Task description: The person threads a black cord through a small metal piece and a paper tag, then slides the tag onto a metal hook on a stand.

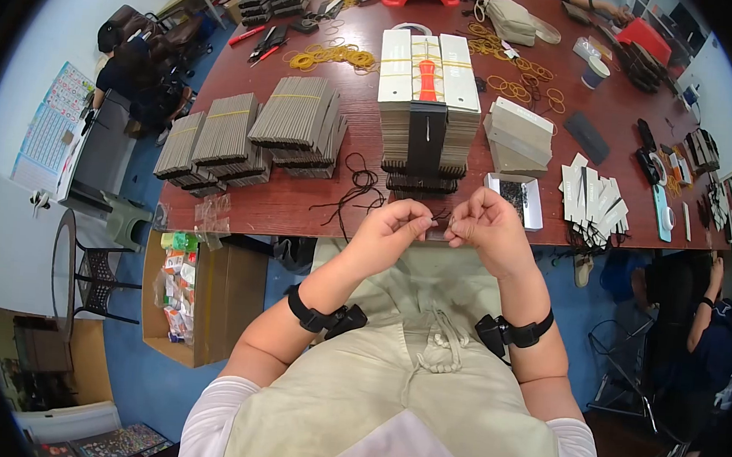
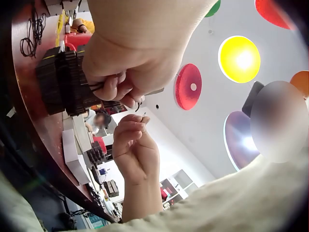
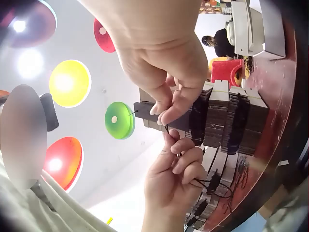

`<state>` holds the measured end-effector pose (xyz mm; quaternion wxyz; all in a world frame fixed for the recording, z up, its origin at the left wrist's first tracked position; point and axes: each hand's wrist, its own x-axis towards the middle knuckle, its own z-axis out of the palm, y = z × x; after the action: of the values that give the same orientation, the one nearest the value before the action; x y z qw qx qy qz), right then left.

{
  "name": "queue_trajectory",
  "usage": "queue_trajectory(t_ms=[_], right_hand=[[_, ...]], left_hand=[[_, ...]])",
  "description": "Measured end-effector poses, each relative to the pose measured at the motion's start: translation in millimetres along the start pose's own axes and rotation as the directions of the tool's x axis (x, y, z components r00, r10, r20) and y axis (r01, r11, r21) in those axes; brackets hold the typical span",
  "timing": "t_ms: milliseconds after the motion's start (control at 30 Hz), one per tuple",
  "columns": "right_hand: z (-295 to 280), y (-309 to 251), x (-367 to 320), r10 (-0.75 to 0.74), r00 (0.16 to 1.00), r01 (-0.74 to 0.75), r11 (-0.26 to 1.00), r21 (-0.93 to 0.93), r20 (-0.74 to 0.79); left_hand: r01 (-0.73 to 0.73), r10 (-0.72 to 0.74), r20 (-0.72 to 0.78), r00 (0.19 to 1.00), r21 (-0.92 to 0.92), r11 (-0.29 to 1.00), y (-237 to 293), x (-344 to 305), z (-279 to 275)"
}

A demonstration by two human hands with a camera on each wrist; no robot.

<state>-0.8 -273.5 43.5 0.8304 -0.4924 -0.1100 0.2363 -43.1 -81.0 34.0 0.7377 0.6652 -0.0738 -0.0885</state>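
Observation:
At the table's front edge, my left hand (image 1: pixel 389 232) and right hand (image 1: pixel 489 229) face each other, fingertips close together. The left hand pinches a thin black cord (image 2: pixel 138 106), and its loose part trails past the curled fingers in the right wrist view. Thumb and forefinger of the right hand pinch a small thin piece (image 2: pixel 144 114), mostly hidden; I cannot tell what it is. Just beyond the hands stands a tall banded stack of cards (image 1: pixel 393 78), with a red-orange tool (image 1: pixel 427 80) on top and a black strip (image 1: pixel 427 139) down its front.
Left of the stack lie banded bundles of grey cards (image 1: pixel 293 113) and a tangle of black cords (image 1: pixel 359 181). To the right are a small white box (image 1: pixel 533 208) of dark bits and a pile of white tags (image 1: pixel 593 198). Yellow rubber bands (image 1: pixel 331 56) lie farther back.

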Motion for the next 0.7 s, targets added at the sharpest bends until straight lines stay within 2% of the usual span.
queue_trajectory(t_ms=[267, 700], right_hand=[[-3.0, 6.5, 0.2, -0.057, 0.998, 0.058, 0.991, 0.120, -0.009], [1.3, 12.2, 0.0, -0.048, 0.999, 0.046, 0.990, 0.137, 0.009]], left_hand=[[-0.042, 0.042, 0.016, 0.999, 0.051, 0.998, 1.7, -2.2, -1.2], [-0.030, 0.030, 0.021, 0.999, 0.028, 0.999, 3.0, -2.1, -0.9]])
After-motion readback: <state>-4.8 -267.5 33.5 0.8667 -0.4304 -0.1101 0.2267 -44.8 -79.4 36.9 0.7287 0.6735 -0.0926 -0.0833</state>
